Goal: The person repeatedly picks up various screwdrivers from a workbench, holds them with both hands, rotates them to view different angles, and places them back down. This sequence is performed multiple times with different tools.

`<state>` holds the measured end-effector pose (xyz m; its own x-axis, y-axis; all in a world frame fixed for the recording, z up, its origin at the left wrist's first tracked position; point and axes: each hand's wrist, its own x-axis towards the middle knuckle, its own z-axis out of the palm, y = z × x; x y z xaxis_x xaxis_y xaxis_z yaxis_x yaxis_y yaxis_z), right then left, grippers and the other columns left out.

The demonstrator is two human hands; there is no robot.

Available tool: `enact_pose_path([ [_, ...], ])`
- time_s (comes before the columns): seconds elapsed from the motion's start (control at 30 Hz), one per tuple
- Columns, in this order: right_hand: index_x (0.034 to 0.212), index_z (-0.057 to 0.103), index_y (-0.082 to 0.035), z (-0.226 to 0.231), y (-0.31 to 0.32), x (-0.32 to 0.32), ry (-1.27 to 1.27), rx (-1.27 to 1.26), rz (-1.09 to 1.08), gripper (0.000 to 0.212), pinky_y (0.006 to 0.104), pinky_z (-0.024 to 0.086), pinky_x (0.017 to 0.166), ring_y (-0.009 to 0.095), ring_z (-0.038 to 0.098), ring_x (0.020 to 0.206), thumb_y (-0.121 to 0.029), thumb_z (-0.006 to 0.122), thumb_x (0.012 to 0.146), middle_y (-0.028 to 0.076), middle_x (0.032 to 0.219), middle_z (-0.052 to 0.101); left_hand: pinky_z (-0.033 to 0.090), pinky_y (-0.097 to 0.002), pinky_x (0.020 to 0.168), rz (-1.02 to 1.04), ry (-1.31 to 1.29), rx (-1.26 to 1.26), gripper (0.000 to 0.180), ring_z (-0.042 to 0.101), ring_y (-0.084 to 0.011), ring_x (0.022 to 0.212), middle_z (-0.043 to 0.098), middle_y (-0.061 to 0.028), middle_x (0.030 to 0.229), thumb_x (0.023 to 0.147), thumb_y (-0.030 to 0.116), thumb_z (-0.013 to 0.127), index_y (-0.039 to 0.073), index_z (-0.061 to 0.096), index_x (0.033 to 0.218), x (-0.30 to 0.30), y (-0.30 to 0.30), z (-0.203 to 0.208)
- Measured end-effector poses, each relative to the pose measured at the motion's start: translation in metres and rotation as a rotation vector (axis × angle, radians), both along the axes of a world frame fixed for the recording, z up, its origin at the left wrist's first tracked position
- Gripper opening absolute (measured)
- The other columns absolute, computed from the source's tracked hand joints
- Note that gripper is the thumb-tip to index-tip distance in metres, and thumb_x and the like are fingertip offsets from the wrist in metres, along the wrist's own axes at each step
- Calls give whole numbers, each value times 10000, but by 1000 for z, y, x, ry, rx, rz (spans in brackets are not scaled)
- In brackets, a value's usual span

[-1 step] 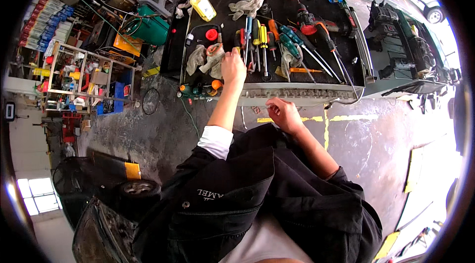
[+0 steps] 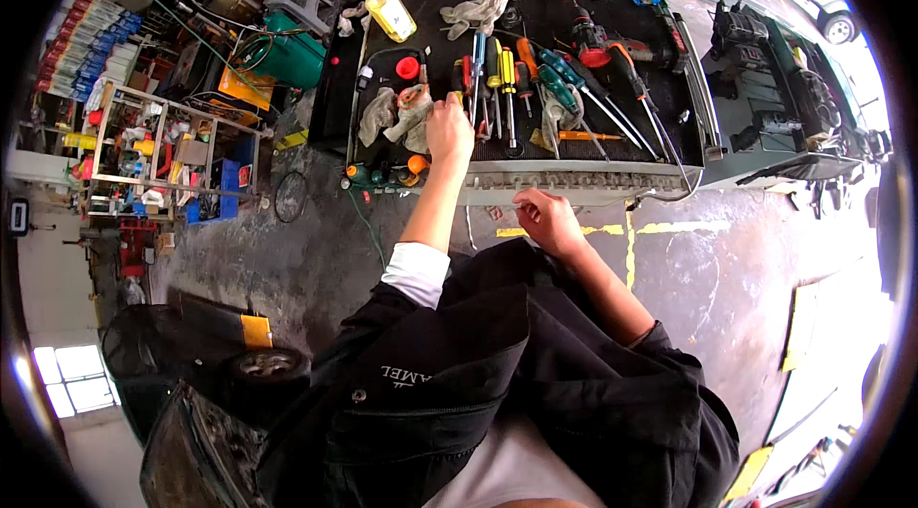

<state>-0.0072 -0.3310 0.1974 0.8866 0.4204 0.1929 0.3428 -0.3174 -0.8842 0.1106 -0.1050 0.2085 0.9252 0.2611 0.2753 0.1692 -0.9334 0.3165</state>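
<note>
My left hand point(image 2: 449, 133) reaches over the dark tool tray point(image 2: 435, 20), fingers closed at the left end of a row of screwdrivers; whatever they pinch is mostly hidden. Beside those fingers is a screwdriver with a red and black handle point(image 2: 459, 76). To its right lie a blue-handled screwdriver point(image 2: 478, 49) and a yellow-handled one point(image 2: 508, 68). A soiled pair of work gloves point(image 2: 380, 116) rests just left of the hand. My right hand point(image 2: 549, 221) hangs in front of the tray's near edge, fingers loosely curled and slightly apart, with nothing visible in them.
A bottle of yellow liquid point(image 2: 388, 12) stands at the tray's far left. Toward the right lie a red and black cordless drill point(image 2: 590, 41) and longer teal-handled screwdrivers point(image 2: 561, 68). A metal shelf rack point(image 2: 158, 140) with parts is at the left, a green machine bench point(image 2: 794, 77) at the right.
</note>
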Motion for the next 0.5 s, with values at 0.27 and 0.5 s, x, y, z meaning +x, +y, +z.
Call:
enact_pose_path([
  [0.27,1020,642,-50,-2,-1,8,26,-9,29,197,389,559,674,296,708,748,-83,708,837,142,837,685,563,-469,842,22,48,-38,398,680,-393,964,673,-218,1027,844,74,674,11,633,1235,4,-2,8],
  [0.5,1041,639,-55,-1,3,11,17,-49,43,211,392,569,688,304,709,750,-84,701,842,141,835,694,592,-362,848,22,72,-490,414,719,-275,995,706,-206,1138,889,-23,619,-34,608,1303,7,19,12],
])
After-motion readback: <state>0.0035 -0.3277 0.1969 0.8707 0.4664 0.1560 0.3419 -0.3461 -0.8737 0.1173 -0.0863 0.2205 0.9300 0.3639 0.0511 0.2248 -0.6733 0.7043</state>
